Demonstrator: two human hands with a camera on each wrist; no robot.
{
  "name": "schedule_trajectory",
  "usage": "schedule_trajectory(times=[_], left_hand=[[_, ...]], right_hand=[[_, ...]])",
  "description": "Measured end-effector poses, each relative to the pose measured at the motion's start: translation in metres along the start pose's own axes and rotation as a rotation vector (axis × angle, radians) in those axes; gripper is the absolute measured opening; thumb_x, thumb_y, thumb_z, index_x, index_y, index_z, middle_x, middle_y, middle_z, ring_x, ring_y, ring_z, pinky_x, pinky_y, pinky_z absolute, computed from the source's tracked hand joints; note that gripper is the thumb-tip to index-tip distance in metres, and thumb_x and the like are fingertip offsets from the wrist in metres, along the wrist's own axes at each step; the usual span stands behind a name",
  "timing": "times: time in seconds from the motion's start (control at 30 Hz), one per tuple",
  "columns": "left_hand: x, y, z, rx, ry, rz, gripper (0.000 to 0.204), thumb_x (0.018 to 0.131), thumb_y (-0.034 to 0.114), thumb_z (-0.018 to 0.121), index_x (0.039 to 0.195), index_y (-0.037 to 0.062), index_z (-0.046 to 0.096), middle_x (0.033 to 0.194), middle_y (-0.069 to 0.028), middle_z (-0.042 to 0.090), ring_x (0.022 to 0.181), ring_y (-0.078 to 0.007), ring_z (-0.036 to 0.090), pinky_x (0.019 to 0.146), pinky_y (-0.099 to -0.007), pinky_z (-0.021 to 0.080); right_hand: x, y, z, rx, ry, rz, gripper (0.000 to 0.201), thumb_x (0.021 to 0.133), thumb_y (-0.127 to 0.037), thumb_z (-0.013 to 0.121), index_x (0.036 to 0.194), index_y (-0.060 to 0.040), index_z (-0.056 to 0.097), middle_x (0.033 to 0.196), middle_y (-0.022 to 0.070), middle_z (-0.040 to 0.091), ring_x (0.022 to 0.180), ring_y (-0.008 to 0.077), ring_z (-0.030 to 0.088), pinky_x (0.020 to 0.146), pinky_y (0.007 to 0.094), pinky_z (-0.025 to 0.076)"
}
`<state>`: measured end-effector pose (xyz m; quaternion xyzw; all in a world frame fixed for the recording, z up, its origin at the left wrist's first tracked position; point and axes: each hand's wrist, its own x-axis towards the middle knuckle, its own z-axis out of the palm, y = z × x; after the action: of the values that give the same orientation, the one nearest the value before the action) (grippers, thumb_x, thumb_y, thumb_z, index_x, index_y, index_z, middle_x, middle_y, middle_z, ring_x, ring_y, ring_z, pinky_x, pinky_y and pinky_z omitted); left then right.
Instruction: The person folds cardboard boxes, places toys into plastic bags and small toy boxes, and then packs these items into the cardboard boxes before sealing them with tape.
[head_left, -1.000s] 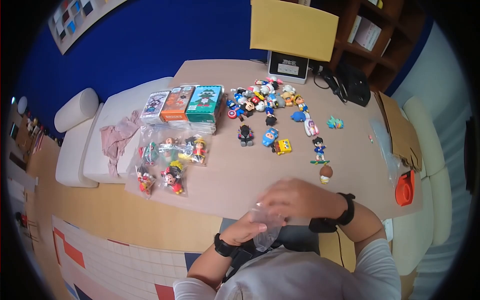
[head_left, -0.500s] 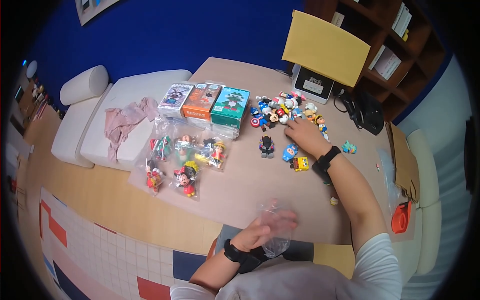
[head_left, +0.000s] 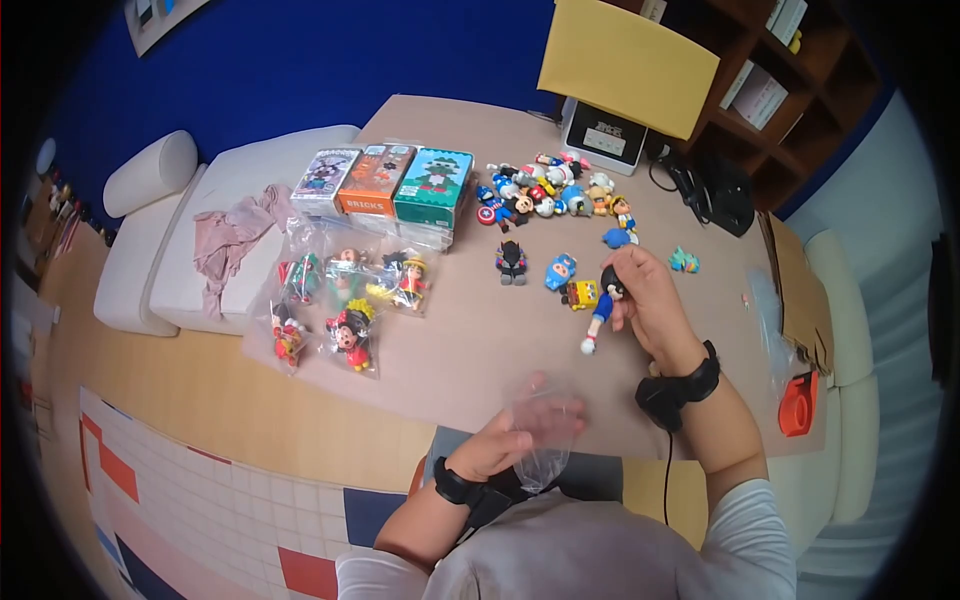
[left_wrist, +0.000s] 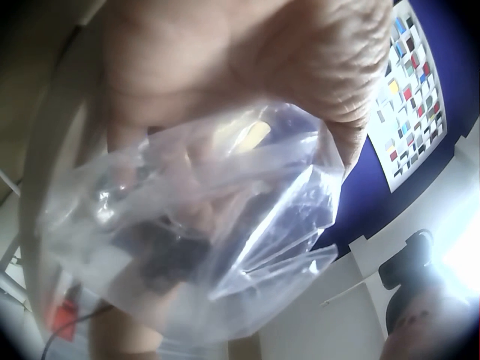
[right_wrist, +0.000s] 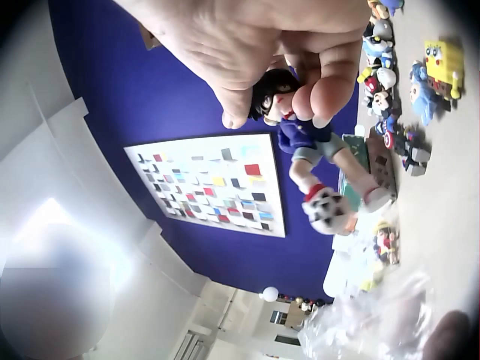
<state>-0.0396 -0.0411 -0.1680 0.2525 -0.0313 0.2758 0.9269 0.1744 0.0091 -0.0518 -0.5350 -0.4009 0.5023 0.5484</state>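
In the head view, the right hand pinches a dark-haired toy figure above the right half of the tabletop, its fingers and thumb closed narrowly on it, and the figure's feet tilt toward the near edge. The left hand is at the near edge, its fingers spread and fairly straight, with a clear bag draped over them; the fingers show through the plastic. Just beside the held figure lie a yellow square toy and a blue toy. Toward the far edge sits a pile of small figures; near the left edge stand three boxes, with bagged figures between them and the near left corner. An orange object lies by the near right corner. In the left wrist view, the bag fills the middle below the palm, crumpled and shiny, and the fingers blur behind it; whether the thumb presses on the plastic I cannot tell. In the right wrist view, the thumb and fingertips grip the figure around its head and upper body, its legs hanging free, with a black-and-white ball at one foot.
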Motion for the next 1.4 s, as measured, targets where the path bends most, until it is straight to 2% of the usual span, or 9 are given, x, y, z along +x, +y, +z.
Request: schedule_trajectory(times=[0.17, 0.3, 0.47, 0.57, 0.8, 0.9, 1.1, 1.3, 1.4], left_hand=[[-0.005, -0.01, 0.005, 0.017, -0.076, -0.028, 0.081, 0.079, 0.023, 0.066, 0.141, 0.024, 0.015, 0.132, -0.0208, 0.036, 0.12, -0.0353, 0.041, 0.102, -0.0475, 0.029], [-0.007, -0.013, 0.023, 0.174, -0.043, -0.121, 0.084, 0.072, 0.039, 0.072, 0.139, 0.022, 0.023, 0.129, -0.0216, 0.039, 0.118, -0.0369, 0.043, 0.1, -0.0484, 0.03], [-0.005, -0.011, 0.035, 0.195, -0.004, -0.19, 0.084, 0.071, 0.037, 0.072, 0.136, 0.0075, 0.027, 0.128, -0.0213, 0.041, 0.115, -0.0338, 0.046, 0.101, -0.0467, 0.031], [-0.006, -0.017, 0.034, 0.15, 0.003, -0.131, 0.078, 0.075, 0.036, 0.067, 0.133, 0.0006, 0.028, 0.128, -0.0189, 0.043, 0.119, -0.0298, 0.045, 0.101, -0.045, 0.033], [-0.004, -0.016, 0.032, -0.073, 0.074, -0.106, 0.072, 0.076, 0.033, 0.065, 0.132, 0.0031, 0.031, 0.124, -0.0192, 0.047, 0.112, -0.0321, 0.05, 0.098, -0.051, 0.037], [-0.004, -0.015, 0.029, -0.086, 0.082, -0.098, 0.068, 0.076, 0.032, 0.064, 0.131, 0.0054, 0.033, 0.121, -0.0182, 0.048, 0.11, -0.0336, 0.052, 0.097, -0.0547, 0.036], [-0.005, -0.012, 0.028, -0.073, 0.13, -0.079, 0.069, 0.073, 0.03, 0.065, 0.127, 0.0014, 0.034, 0.117, -0.0183, 0.05, 0.109, -0.0333, 0.052, 0.097, -0.0544, 0.037], [-0.001, -0.005, 0.031, 0.003, 0.178, -0.11, 0.071, 0.07, 0.028, 0.065, 0.126, -0.0012, 0.034, 0.114, -0.0188, 0.051, 0.106, -0.0317, 0.054, 0.097, -0.0527, 0.039], [-0.003, -0.007, 0.026, 0.014, 0.166, -0.131, 0.068, 0.072, 0.028, 0.063, 0.127, -0.0007, 0.035, 0.116, -0.0202, 0.049, 0.105, -0.0313, 0.053, 0.096, -0.0523, 0.039]], right_hand=[[-0.029, -0.002, 0.015, -0.151, -0.023, -0.023, 0.018, 0.085, -0.018, 0.062, 0.083, -0.0048, 0.051, 0.063, 0.0009, 0.054, 0.041, 0.0034, 0.045, 0.035, 0.0172, 0.035], [-0.039, -0.001, 0.028, -0.199, -0.014, -0.102, 0.022, 0.081, -0.018, 0.068, 0.079, -0.0051, 0.05, 0.059, -0.0007, 0.053, 0.041, 0.0023, 0.043, 0.036, 0.0173, 0.031], [-0.058, 0.004, 0.035, -0.604, -0.003, -0.246, 0.045, 0.071, -0.039, 0.074, 0.071, -0.0008, 0.051, 0.06, 0.0093, 0.055, 0.056, 0.0184, 0.054, 0.051, 0.0326, 0.043], [-0.064, 0.009, 0.038, -0.699, -0.064, -0.293, 0.047, 0.071, -0.042, 0.072, 0.071, -0.0005, 0.051, 0.06, 0.0124, 0.054, 0.054, 0.0232, 0.053, 0.052, 0.0333, 0.043], [-0.075, 0.007, 0.042, -0.97, -0.204, -0.076, 0.055, 0.076, -0.052, 0.062, 0.06, -0.0004, 0.055, 0.062, 0.0154, 0.056, 0.056, 0.029, 0.055, 0.052, 0.0382, 0.043], [-0.077, -0.004, 0.04, -1.058, -0.309, -0.007, 0.042, 0.077, -0.04, 0.066, 0.061, -0.0019, 0.058, 0.063, 0.0115, 0.058, 0.058, 0.0245, 0.057, 0.055, 0.0323, 0.044], [-0.075, 0.021, 0.025, -0.707, -0.403, -0.603, 0.031, 0.077, -0.034, 0.064, 0.073, -0.004, 0.063, 0.074, 0.0078, 0.06, 0.079, 0.0269, 0.057, 0.068, 0.0353, 0.044], [-0.072, 0.019, 0.015, -0.815, -0.678, -0.489, 0.021, 0.078, -0.025, 0.065, 0.08, -0.0041, 0.064, 0.079, 0.0074, 0.06, 0.083, 0.0247, 0.056, 0.082, 0.0347, 0.041], [-0.066, 0.014, 0.014, -0.844, -0.83, -0.242, 0.018, 0.081, -0.021, 0.062, 0.082, -0.0036, 0.064, 0.074, 0.0077, 0.06, 0.076, 0.0229, 0.057, 0.077, 0.0334, 0.043]])
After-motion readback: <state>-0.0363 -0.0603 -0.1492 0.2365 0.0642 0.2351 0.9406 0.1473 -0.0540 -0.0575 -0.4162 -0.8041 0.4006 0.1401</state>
